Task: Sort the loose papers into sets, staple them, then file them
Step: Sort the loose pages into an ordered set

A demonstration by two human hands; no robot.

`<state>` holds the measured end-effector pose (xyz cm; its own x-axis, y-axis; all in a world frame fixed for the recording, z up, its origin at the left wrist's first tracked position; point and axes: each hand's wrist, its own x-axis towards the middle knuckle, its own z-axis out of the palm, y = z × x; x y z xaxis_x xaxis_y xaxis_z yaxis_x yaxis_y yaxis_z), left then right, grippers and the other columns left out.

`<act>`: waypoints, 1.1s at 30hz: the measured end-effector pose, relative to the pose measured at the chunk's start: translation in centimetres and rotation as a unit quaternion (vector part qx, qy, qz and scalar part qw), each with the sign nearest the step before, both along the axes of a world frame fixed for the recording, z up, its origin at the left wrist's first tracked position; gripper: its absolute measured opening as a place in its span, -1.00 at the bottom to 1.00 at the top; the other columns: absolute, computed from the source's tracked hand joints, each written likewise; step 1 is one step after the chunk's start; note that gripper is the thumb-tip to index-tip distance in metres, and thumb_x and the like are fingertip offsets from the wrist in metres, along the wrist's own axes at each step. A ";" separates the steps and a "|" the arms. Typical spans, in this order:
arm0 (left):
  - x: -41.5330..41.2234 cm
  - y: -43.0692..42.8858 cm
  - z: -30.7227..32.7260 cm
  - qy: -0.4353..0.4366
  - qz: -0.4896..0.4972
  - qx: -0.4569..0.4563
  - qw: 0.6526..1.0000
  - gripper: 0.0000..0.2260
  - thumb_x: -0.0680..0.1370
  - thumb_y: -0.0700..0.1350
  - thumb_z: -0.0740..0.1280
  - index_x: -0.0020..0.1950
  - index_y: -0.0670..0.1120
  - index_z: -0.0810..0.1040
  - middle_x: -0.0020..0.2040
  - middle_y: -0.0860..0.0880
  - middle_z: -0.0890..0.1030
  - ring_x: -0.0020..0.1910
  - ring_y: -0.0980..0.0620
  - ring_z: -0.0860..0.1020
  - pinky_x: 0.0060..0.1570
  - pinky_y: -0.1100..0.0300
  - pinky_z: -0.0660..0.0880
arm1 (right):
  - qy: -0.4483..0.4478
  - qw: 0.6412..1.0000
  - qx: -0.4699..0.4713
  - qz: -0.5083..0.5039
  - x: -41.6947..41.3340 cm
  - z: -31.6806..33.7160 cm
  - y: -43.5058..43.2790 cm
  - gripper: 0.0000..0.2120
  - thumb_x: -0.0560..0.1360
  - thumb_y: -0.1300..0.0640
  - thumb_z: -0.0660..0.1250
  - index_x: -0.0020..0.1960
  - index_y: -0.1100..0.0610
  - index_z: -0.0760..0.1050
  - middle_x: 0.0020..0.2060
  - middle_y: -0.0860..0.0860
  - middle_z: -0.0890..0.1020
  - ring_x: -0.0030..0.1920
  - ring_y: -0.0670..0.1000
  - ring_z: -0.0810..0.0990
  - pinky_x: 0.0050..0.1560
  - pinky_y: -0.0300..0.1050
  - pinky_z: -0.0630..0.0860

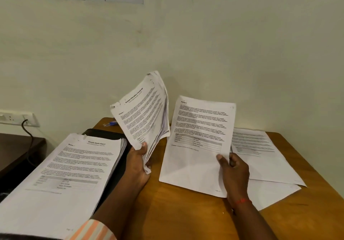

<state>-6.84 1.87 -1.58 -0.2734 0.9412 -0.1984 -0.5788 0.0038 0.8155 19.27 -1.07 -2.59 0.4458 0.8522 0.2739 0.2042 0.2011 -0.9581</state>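
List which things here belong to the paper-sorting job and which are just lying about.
Job: bundle in left hand, sheet in right hand, Health Report stack, loose sheets on the table, black folder.
Lying about: wall socket, black cable.

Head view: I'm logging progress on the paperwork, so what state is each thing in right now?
Left hand: grips the transcript bundle at its lower edge.
Transcript bundle: held up off the table, pages fanned, top corner curled.
Right hand: fingers pinch the single sheet.
Single sheet: held up, tilted.
Health report stack: lying flat on a black folder.
Loose sheets: lying flat on the table, overlapping.
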 end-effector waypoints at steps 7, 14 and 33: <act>0.1 -0.2 -0.1 0.189 -0.028 0.065 0.979 -0.78 0.63 -0.20 0.35 0.25 0.00 0.59 0.14 0.01 0.72 0.12 -0.04 0.68 0.17 -0.08 0.59 | -0.025 0.999 -0.004 0.026 -0.5 -0.1 -0.1 -0.85 0.56 0.18 0.42 -0.15 -0.02 0.59 -0.15 -0.20 0.66 -0.10 -0.16 0.63 -0.14 -0.31 0.51; 1.0 -0.4 -1.1 0.277 -0.076 0.049 0.957 -0.69 0.61 -0.10 0.39 0.36 0.00 0.54 0.20 0.02 0.68 0.14 -0.02 0.67 0.16 -0.11 0.62 | 0.011 0.997 -0.015 0.070 -1.0 -0.7 -0.2 -0.93 0.56 0.11 0.41 -0.06 0.09 0.65 -0.20 -0.05 0.73 -0.13 0.02 0.72 -0.12 0.02 0.69; 2.1 -1.3 -0.5 0.330 -0.064 0.106 0.936 -0.72 0.70 -0.15 0.22 0.21 0.28 0.41 0.17 0.18 0.58 0.22 0.05 0.59 -0.01 0.25 0.58 | 0.117 0.975 -0.051 0.181 -2.0 0.6 -0.9 -0.71 0.65 -0.06 0.19 0.30 -0.04 0.54 0.13 -0.09 0.70 0.15 -0.03 0.67 0.08 -0.10 0.63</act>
<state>-4.73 0.58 -2.06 -0.1524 0.9740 0.1677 0.0451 -0.1627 0.9856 17.31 -1.98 -1.95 0.1504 0.9829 0.1064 -0.0891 0.1207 -0.9887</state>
